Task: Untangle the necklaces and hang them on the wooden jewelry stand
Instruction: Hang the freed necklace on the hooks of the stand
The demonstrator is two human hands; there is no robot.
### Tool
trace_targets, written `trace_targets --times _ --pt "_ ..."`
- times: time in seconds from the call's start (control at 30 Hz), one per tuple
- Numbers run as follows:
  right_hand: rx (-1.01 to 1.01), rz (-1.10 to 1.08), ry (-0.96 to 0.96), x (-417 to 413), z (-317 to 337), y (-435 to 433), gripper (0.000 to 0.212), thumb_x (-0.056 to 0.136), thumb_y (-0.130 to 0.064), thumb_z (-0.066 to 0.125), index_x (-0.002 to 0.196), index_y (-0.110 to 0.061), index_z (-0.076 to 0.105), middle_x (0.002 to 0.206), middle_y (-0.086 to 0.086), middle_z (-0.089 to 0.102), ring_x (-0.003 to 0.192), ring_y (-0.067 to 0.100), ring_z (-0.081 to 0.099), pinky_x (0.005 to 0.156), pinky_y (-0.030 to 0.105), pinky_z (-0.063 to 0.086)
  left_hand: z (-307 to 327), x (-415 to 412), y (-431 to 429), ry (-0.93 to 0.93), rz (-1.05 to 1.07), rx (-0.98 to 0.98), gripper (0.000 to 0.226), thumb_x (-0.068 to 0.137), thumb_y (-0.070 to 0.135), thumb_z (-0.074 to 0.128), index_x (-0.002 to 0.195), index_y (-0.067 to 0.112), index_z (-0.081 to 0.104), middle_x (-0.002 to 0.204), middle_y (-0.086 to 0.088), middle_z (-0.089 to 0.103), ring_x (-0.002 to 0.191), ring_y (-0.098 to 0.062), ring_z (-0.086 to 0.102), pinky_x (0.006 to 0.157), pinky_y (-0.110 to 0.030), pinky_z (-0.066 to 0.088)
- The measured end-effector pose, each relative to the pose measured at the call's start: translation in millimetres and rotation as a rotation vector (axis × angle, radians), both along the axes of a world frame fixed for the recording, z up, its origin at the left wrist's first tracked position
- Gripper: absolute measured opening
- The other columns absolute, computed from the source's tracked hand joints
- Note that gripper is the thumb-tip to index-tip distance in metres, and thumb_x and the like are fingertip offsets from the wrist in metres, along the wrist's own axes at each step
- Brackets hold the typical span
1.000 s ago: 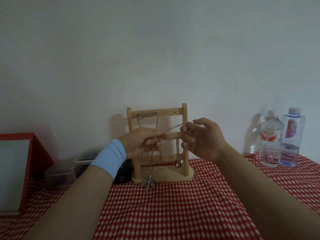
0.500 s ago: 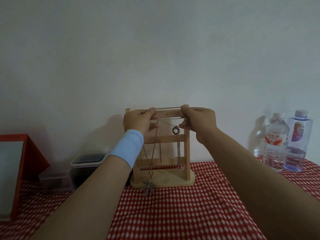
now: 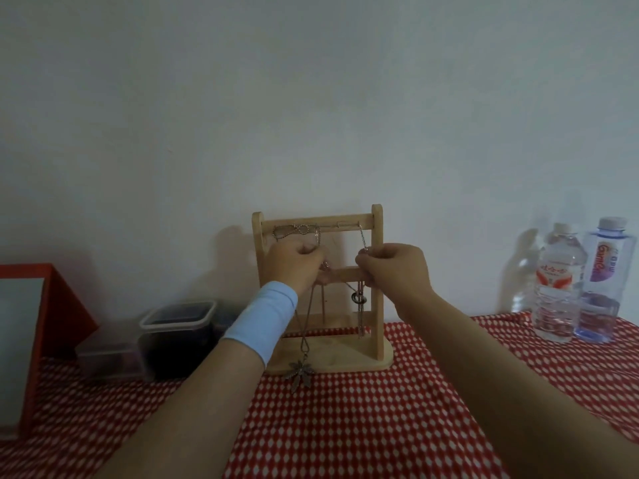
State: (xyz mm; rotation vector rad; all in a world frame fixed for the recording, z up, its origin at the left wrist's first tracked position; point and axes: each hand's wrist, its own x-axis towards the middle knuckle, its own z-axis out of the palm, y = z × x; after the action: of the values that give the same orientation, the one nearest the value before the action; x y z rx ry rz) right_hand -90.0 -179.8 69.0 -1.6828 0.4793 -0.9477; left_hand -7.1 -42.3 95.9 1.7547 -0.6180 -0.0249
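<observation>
The wooden jewelry stand stands upright on the red checked cloth against the wall. A beaded chain is looped over the left hooks of its top bar. A long chain runs down from my left hand to a dragonfly pendant lying at the stand's base. A thin chain hangs from a right hook and carries a ring pendant lower down. My left hand, fingers curled, holds chain in front of the middle bar. My right hand pinches the thin chain.
Two plastic water bottles stand at the right by the wall. At the left are dark lidded plastic boxes and a red box. The red checked tablecloth covers the table in front of the stand.
Both hands have come down from the top bar to the middle bar. The thin chain now hangs from a right hook, and the ring pendant has dropped lower.
</observation>
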Motion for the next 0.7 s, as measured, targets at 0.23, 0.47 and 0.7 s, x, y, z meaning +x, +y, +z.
trace_targets --times 0.23,0.47,0.7 --pt "-0.083 0.008 0.064 -8 -33 18 0.008 0.088 -0.020 0.076 0.094 -0.019 0.081 0.078 -0.008 0.075 0.070 0.004 0.068 0.062 0.017 0.054 -32 -11 -4 0.076 -0.124 0.026 0.017 0.091 0.018 0.064 0.091 0.004 0.073 0.081 -0.002 0.076 0.071 -0.017 0.074 0.077 -0.044 0.059" --pt "-0.002 0.061 0.128 -7 -63 24 0.010 0.081 -0.010 0.082 0.083 -0.014 0.074 0.079 0.002 0.077 0.073 0.016 0.073 0.073 0.031 0.062 -65 -10 4 -0.040 -0.155 0.164 0.014 0.092 0.019 0.063 0.098 0.018 0.076 0.083 0.012 0.069 0.076 0.000 0.063 0.059 -0.006 0.048" --pt "-0.047 0.097 0.245 -9 -82 26 0.015 0.088 -0.010 0.075 0.102 -0.015 0.079 0.077 -0.002 0.076 0.064 0.012 0.073 0.065 0.028 0.063 -91 -11 5 0.122 -0.224 0.185 0.013 0.093 0.015 0.061 0.094 0.015 0.074 0.089 -0.004 0.076 0.079 -0.015 0.073 0.074 -0.031 0.061"
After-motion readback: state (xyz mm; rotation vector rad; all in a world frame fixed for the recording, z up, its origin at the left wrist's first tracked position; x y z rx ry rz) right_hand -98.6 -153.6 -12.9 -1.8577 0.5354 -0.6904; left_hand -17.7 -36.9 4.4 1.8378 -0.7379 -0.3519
